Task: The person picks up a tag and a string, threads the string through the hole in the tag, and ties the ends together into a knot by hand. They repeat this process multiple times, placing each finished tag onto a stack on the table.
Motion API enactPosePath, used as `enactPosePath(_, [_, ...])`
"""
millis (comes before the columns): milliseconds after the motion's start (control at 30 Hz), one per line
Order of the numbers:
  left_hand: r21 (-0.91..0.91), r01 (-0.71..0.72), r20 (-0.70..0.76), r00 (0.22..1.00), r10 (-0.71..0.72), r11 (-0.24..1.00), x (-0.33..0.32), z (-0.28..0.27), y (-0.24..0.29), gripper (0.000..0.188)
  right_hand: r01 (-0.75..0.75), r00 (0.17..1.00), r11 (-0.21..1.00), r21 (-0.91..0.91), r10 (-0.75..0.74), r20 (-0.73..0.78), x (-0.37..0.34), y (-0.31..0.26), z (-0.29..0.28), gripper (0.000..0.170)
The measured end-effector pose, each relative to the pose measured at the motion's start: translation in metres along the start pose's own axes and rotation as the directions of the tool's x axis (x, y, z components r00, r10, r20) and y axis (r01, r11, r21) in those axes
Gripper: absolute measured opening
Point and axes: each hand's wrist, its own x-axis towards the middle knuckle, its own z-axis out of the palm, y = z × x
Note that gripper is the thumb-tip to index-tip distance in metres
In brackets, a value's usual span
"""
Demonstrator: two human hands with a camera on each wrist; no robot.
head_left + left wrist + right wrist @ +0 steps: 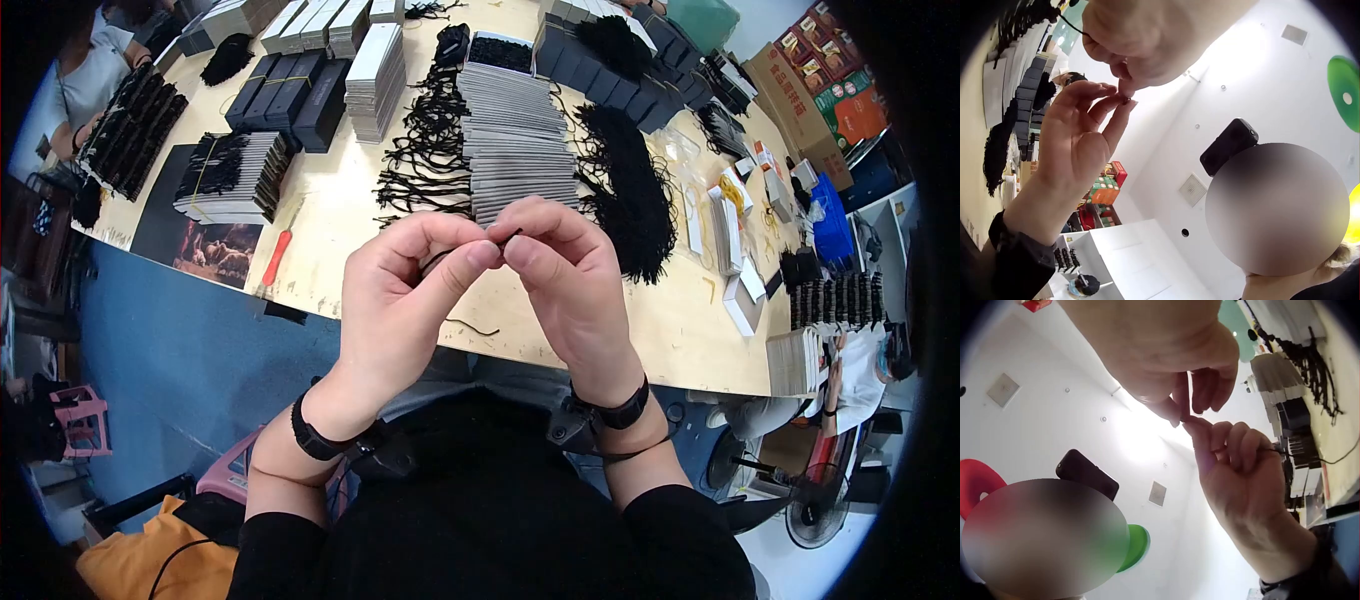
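Both hands are raised over the table's front edge, fingertips meeting. The left hand (405, 295) pinches a thin black cord (436, 262) between thumb and forefinger, and part of the cord runs through its curled fingers. The right hand (575, 290) pinches the cord's dark end (515, 236) with thumb and forefinger. In the right wrist view the cord (1329, 461) trails out beyond the left hand (1244, 481). Behind the hands lies a long row of grey-white cards (515, 140) with black cords (425, 165) fanned out at its left. What exactly the fingertips cover is hidden.
A heap of black cords (630, 190) lies right of the row. Left are a banded card bundle (228, 178), dark boxes (320, 105) and a red-handled tool (277, 258). A blue bin (832, 222) stands at the right. Other people are at both sides.
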Motion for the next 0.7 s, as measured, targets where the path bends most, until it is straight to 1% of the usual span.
enactPosePath(33, [0.000,0.002,0.002,1.000,-0.002,1.000,0.000,-0.001,-0.001,0.010,0.000,1.000,1.000,0.000,0.000,-0.003,0.000,0.001,-0.004,0.007])
enactPosePath(100, [0.129,-0.029,0.014,1.000,0.027,0.991,-0.001,-0.004,-0.005,0.010,0.066,0.994,0.996,-0.054,-0.061,0.088,0.000,0.003,-0.010,0.008])
enactPosePath(133, [0.129,-0.026,0.013,1.000,0.024,0.991,-0.001,-0.005,-0.005,0.010,0.063,0.995,0.997,-0.053,-0.059,0.086,0.000,0.004,-0.011,0.008])
enactPosePath(200, [0.154,-0.014,0.064,0.998,0.004,0.988,-0.002,-0.005,-0.004,0.009,0.011,0.993,1.000,0.011,-0.012,0.117,-0.001,0.005,-0.011,0.008])
enactPosePath(233, [0.153,-0.010,0.066,0.998,0.000,0.988,-0.003,-0.005,-0.003,0.009,0.010,0.994,1.000,0.012,-0.011,0.113,-0.002,0.007,-0.010,0.008])
enactPosePath(300, [0.340,-0.064,0.045,0.998,0.052,0.938,-0.004,-0.006,0.001,0.008,0.010,0.996,0.992,0.127,-0.021,0.082,-0.003,0.013,-0.009,0.007])
enactPosePath(333, [0.340,-0.061,0.046,0.998,0.048,0.938,-0.006,-0.008,0.005,0.008,0.009,0.997,0.992,0.128,-0.019,0.079,-0.004,0.014,-0.010,0.007])
enactPosePath(400, [0.626,-0.122,0.098,0.992,0.078,0.770,-0.008,-0.011,0.015,0.008,-0.065,0.989,0.940,0.336,0.015,0.149,-0.006,0.017,-0.014,0.006])
enactPosePath(433, [0.626,-0.118,0.099,0.992,0.072,0.770,-0.009,-0.011,0.021,0.008,-0.065,0.989,0.939,0.339,0.016,0.144,-0.006,0.019,-0.015,0.006])
enactPosePath(500, [0.700,-0.286,0.243,0.957,0.158,0.654,-0.010,-0.010,0.032,0.007,-0.118,0.969,0.896,0.428,0.010,0.247,-0.004,0.023,-0.018,0.007])
enactPosePath(533, [0.723,-0.316,0.260,0.948,0.182,0.614,-0.010,-0.009,0.037,0.009,-0.109,0.966,0.890,0.442,-0.010,0.257,-0.004,0.024,-0.018,0.008])
enactPosePath(567, [0.726,-0.313,0.260,0.949,0.177,0.612,-0.010,-0.009,0.042,0.009,-0.108,0.967,0.887,0.448,-0.011,0.255,-0.003,0.023,-0.019,0.008])
enactPosePath(633, [0.764,-0.406,0.350,0.914,0.206,0.502,-0.008,-0.013,0.049,0.010,-0.175,0.952,0.930,0.322,0.076,0.297,-0.003,0.017,-0.020,0.011])
enactPosePath(667, [0.761,-0.449,0.389,0.894,0.224,0.469,-0.006,-0.015,0.050,0.011,-0.216,0.952,0.947,0.237,0.150,0.267,-0.002,0.011,-0.019,0.014])
enactPosePath(700, [0.766,-0.443,0.387,0.896,0.216,0.466,-0.004,-0.016,0.051,0.011,-0.219,0.951,0.944,0.246,0.151,0.268,-0.002,0.007,-0.018,0.014])
